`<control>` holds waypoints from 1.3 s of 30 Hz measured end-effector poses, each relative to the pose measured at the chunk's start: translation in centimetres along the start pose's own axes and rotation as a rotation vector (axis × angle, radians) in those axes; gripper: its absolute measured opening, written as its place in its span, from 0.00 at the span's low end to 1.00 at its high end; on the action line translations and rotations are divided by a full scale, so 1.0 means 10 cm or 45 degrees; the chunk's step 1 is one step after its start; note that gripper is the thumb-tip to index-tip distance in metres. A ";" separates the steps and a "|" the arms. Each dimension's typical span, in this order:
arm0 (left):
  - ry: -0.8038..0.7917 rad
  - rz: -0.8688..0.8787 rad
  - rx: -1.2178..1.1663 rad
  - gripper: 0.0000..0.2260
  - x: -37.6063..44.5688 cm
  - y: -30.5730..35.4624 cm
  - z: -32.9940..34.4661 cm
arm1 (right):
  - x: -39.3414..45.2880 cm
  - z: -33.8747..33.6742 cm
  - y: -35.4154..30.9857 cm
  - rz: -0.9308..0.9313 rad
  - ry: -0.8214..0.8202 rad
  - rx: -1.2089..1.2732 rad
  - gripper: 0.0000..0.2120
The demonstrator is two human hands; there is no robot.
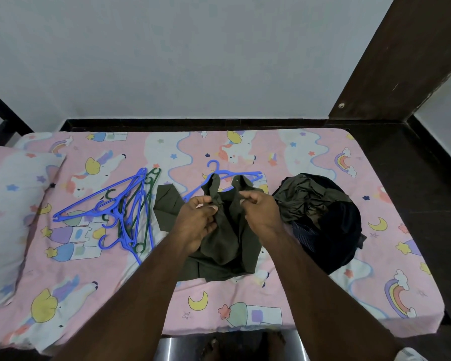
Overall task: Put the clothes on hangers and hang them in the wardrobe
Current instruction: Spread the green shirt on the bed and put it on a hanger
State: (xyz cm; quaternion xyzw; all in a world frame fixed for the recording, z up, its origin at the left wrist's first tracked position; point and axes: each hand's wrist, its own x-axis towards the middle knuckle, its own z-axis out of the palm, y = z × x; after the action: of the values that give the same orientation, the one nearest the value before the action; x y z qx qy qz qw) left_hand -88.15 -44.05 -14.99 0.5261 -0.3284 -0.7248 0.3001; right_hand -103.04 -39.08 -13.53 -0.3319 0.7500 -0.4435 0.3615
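Shirt (pixel 227 230), dark green, lies on the bed (pixel 323 295) under both hands, its collar end away from the person. The left hand (pixel 195 222) pinches the left collar side between thumb and fingers; the right hand (pixel 261 212) pinches the right side the same way. Just beyond the fingertips lies the blue hanger (pixel 235 174), its long bar across, hook pointing away. Both hands are about equally near to it, so I judge either could bring it into the neck opening.

Both forearms reach toward 12 o'clock. The left hand (pixel 196 222) and the right hand (pixel 261 210) each pinch with curled fingers.
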 end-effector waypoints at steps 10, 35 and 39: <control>0.055 0.115 0.044 0.11 -0.05 0.05 0.07 | -0.02 -0.06 -0.04 0.248 -0.196 0.502 0.15; 0.009 0.215 0.166 0.05 -0.05 -0.07 0.12 | -0.06 0.06 -0.04 0.227 -0.194 0.413 0.07; 0.043 0.233 0.141 0.07 -0.04 -0.07 0.10 | -0.05 0.06 0.01 0.190 -0.139 0.392 0.08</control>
State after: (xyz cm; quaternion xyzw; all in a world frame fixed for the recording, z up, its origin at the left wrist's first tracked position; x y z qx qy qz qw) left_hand -89.07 -43.14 -15.02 0.5218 -0.4094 -0.6662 0.3411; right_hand -102.35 -38.90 -13.68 -0.2394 0.6752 -0.5063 0.4801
